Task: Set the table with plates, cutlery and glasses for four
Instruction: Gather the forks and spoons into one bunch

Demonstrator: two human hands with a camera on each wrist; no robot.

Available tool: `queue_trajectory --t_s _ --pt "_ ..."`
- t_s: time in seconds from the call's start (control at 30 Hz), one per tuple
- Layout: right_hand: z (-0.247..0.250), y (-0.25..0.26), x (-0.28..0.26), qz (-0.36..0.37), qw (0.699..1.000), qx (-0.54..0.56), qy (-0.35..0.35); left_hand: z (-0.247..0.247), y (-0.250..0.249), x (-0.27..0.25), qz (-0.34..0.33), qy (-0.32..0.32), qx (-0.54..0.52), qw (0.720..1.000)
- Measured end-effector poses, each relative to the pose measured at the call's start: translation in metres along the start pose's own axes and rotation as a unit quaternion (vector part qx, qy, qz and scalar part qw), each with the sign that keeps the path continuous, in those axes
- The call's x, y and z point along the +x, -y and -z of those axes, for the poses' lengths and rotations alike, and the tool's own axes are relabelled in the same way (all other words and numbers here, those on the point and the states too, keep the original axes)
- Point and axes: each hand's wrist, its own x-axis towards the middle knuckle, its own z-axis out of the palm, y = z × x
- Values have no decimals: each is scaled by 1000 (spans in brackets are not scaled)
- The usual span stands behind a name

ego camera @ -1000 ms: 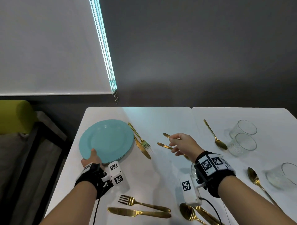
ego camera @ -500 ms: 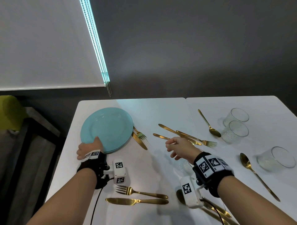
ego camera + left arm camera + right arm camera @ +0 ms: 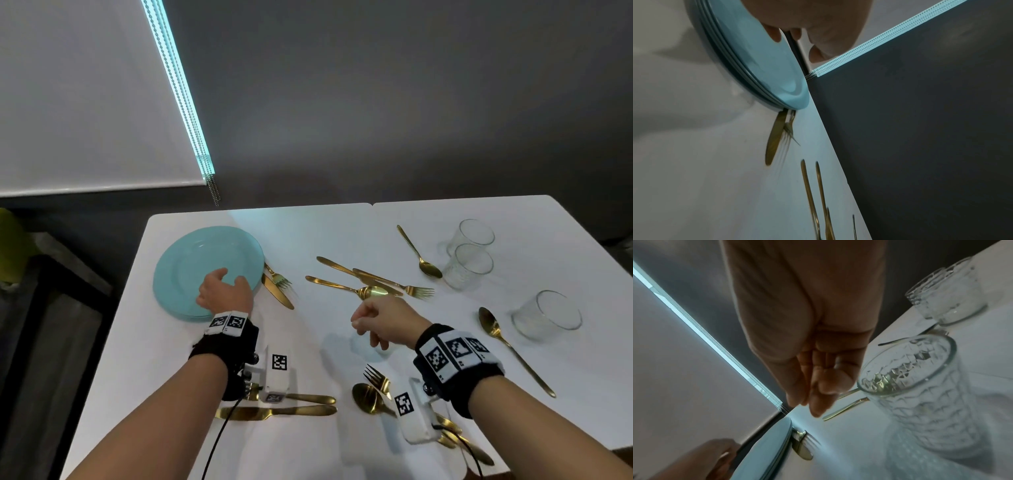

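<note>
Gold fork (image 3: 278, 279) half hidden under plates (image 3: 191, 267); left hand (image 3: 224, 291) relaxed above; right hand (image 3: 383, 320) loosely curled, empty.

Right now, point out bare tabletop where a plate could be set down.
Bare: the far edge beyond the plate stack and loose cutlery; the near left edge beside the left hand. Crowded: the centre, the glasses side, the near edge's cutlery.
</note>
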Motion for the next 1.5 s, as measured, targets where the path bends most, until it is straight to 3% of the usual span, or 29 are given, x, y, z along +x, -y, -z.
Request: queue_trajectory --t_s 0.17,0.27,0.37,0.57,0.7,0.8,0.9,0.97,1.07,1.23,1.4,1.5 --pt "-8 -32 -14 -53 972 -196 121 -12 -5 -41 -20 30 -57 998" --pt "-17 -62 -22 -63 926 -345 141 -18 -9 -73 -19 48 -78 996" --pt "-25 -97 -24 -85 904 -395 143 -24 -11 -107 2 84 -73 994" --pt "-15 -130 -28 -44 935 -339 100 -32 -5 -164 7 148 -55 987" --pt "6 -138 -37 -9 956 -279 84 -32 -14 -191 -10 151 -75 986" --pt "33 -133 -52 32 985 -157 62 -28 -34 -208 -57 118 -130 983" --pt "61 -121 -65 56 998 -6 -2 -26 -56 -225 -107 104 -198 969" --pt "75 -116 -69 56 993 96 -36 -29 -68 -238 -109 145 -234 955" --pt "85 -111 -70 68 975 203 -55 -38 -82 -259 -74 282 -225 929" --pt "82 -118 -71 72 968 237 -44 -63 -90 -286 -23 393 -150 907" --pt "79 -134 -68 62 970 229 -50 -74 -92 -298 3 417 -140 898" --pt "85 -148 -66 41 983 168 -62 -77 -93 -298 29 416 -162 894"
